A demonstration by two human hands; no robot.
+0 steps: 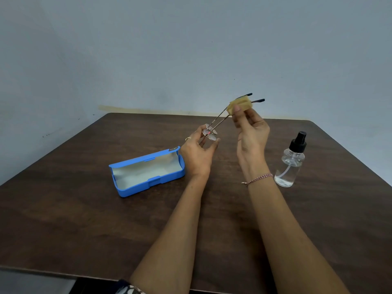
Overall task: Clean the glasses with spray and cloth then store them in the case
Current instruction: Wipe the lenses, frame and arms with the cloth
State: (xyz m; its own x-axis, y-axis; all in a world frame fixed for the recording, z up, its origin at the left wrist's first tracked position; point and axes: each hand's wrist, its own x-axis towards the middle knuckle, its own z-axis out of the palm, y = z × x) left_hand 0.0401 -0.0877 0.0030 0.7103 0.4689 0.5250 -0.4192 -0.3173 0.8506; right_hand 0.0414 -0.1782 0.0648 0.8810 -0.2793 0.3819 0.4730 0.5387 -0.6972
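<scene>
The left hand (pixel 197 153) holds the thin metal-framed glasses (pixel 212 132) by the lenses above the dark wooden desk (pixel 84 219), fingers curled round the frame. The right hand (pixel 250 132) pinches a small yellow cloth (pixel 238 106) round the temple arms. An open blue plastic case (pixel 146 172) lies at left, and a clear spray bottle with black nozzle (pixel 290 162) stands at right.

The left grip (pixel 197 153) held the glasses (pixel 211 133) by the lens front above the surface (pixel 84 219), while the right grip (pixel 251 132) pinched a yellow cloth (pixel 239 105) on the temples near their tips. An open blue case (pixel 146 172) lay at left; a clear spray bottle (pixel 289 164) stood upright at right.
</scene>
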